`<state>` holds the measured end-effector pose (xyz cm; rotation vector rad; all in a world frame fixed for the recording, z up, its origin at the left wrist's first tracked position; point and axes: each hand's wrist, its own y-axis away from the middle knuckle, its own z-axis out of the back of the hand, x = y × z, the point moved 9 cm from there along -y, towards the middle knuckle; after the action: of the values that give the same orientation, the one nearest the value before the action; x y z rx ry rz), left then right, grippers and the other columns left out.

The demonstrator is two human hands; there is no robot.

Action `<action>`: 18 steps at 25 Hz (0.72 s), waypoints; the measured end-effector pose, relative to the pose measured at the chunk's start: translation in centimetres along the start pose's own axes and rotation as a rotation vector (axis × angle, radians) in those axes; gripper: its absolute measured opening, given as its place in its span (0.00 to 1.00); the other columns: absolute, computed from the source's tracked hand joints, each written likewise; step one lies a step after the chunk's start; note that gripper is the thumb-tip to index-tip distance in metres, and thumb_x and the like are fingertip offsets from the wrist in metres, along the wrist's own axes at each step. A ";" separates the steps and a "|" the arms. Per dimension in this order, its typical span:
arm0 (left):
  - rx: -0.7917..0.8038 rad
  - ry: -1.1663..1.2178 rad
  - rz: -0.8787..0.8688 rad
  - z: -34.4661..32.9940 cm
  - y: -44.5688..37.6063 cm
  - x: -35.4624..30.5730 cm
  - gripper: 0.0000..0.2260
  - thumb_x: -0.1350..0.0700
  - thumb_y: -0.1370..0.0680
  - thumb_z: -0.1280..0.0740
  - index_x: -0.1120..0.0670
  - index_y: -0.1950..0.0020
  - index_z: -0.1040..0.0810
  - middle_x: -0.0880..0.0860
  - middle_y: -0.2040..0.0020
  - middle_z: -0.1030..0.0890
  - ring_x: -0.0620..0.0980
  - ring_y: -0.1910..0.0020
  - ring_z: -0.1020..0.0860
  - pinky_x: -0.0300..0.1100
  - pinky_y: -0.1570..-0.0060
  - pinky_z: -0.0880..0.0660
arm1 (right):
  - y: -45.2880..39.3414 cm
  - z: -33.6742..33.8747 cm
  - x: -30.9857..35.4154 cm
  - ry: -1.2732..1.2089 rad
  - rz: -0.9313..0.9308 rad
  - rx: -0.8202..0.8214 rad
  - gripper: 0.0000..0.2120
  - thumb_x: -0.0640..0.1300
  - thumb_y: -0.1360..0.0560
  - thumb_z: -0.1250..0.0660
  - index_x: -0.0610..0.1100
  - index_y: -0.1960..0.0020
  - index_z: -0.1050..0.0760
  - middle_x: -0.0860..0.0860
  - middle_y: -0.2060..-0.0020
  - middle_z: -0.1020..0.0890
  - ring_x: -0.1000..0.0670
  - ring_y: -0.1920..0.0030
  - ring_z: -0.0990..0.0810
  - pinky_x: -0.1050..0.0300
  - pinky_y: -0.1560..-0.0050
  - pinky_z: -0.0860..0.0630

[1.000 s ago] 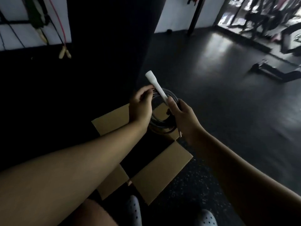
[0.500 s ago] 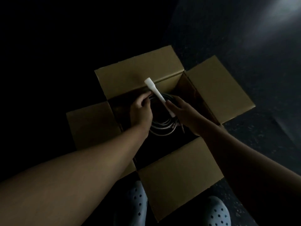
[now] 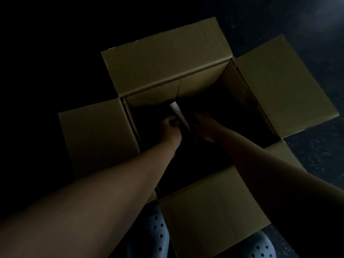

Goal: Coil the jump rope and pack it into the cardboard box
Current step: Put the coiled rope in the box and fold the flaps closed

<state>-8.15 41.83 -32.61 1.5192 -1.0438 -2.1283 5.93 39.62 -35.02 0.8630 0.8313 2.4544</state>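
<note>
A brown cardboard box [image 3: 167, 58] stands open on the dark floor, all four flaps folded outward. Both of my hands reach deep into its shadowed inside. My left hand [image 3: 170, 128] is curled beside the white jump rope handle [image 3: 178, 114], which points up toward the far wall. My right hand [image 3: 202, 127] lies on the other side of the handle, fingers around the coil. The coiled rope itself is lost in the darkness between my hands.
The floor [image 3: 316, 155] around the box is dark speckled rubber. My two grey perforated clogs [image 3: 154, 231] stand just behind the near flap [image 3: 210, 211]. The left side of the view is black.
My hands have lowered the coiled rope from above the box down into it. The camera has tilted down, and the coil has vanished into shadow.
</note>
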 end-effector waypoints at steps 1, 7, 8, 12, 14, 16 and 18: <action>-0.001 -0.001 0.012 -0.1 0.0 0.0 0.14 0.59 0.15 0.42 0.53 0.31 0.25 0.56 0.33 0.24 0.56 0.35 0.25 0.45 0.43 0.29 | 0.3 0.3 0.5 0.011 0.010 -0.014 0.26 0.50 0.17 0.41 0.48 0.21 0.38 0.40 0.24 0.33 0.35 0.25 0.34 0.41 0.28 0.33; 0.004 -0.068 -0.038 1.4 1.6 -3.1 0.17 0.52 0.16 0.38 0.52 0.27 0.28 0.53 0.31 0.24 0.55 0.34 0.25 0.44 0.44 0.29 | 3.1 3.0 1.3 -0.134 -0.048 -0.067 0.15 0.52 0.15 0.43 0.55 0.30 0.28 0.46 0.37 0.23 0.46 0.40 0.23 0.56 0.51 0.26; -0.003 -0.073 -0.059 1.8 2.1 -4.0 0.17 0.52 0.16 0.38 0.52 0.28 0.27 0.52 0.31 0.24 0.54 0.34 0.25 0.43 0.44 0.30 | 4.1 4.0 1.9 -0.157 -0.043 -0.093 0.18 0.49 0.15 0.42 0.50 0.26 0.29 0.44 0.34 0.24 0.44 0.37 0.23 0.55 0.52 0.25; -0.071 -0.076 -0.161 3.8 6.2 -8.4 0.14 0.52 0.17 0.37 0.53 0.33 0.24 0.53 0.34 0.21 0.54 0.36 0.24 0.41 0.48 0.30 | 9.5 8.8 4.5 -0.160 0.002 -0.188 0.21 0.51 0.16 0.40 0.47 0.25 0.30 0.43 0.31 0.23 0.41 0.32 0.24 0.47 0.35 0.26; -0.140 -0.096 -0.241 5.5 8.9 -10.9 0.14 0.51 0.18 0.36 0.53 0.34 0.23 0.53 0.36 0.20 0.54 0.37 0.23 0.42 0.45 0.28 | 12.4 11.2 5.9 -0.136 0.012 -0.221 0.20 0.52 0.16 0.40 0.48 0.26 0.29 0.44 0.32 0.21 0.41 0.33 0.23 0.49 0.37 0.27; -0.226 -0.157 -0.326 7.8 11.8 -13.2 0.15 0.48 0.20 0.35 0.51 0.35 0.23 0.53 0.36 0.20 0.55 0.38 0.23 0.48 0.39 0.26 | 15.6 13.4 7.5 -0.109 0.044 -0.267 0.21 0.51 0.16 0.40 0.45 0.26 0.29 0.43 0.32 0.21 0.41 0.32 0.23 0.51 0.36 0.28; -0.322 -0.224 -0.371 10.4 14.3 -14.7 0.19 0.43 0.23 0.34 0.49 0.34 0.24 0.53 0.34 0.22 0.57 0.36 0.23 0.54 0.38 0.27 | 18.6 15.2 8.6 -0.121 0.062 -0.308 0.22 0.51 0.16 0.40 0.44 0.25 0.30 0.43 0.31 0.22 0.41 0.31 0.24 0.52 0.34 0.29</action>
<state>-14.21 45.24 -10.68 1.4247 -0.4653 -2.6148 6.61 36.62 -9.69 0.9203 0.3750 2.4659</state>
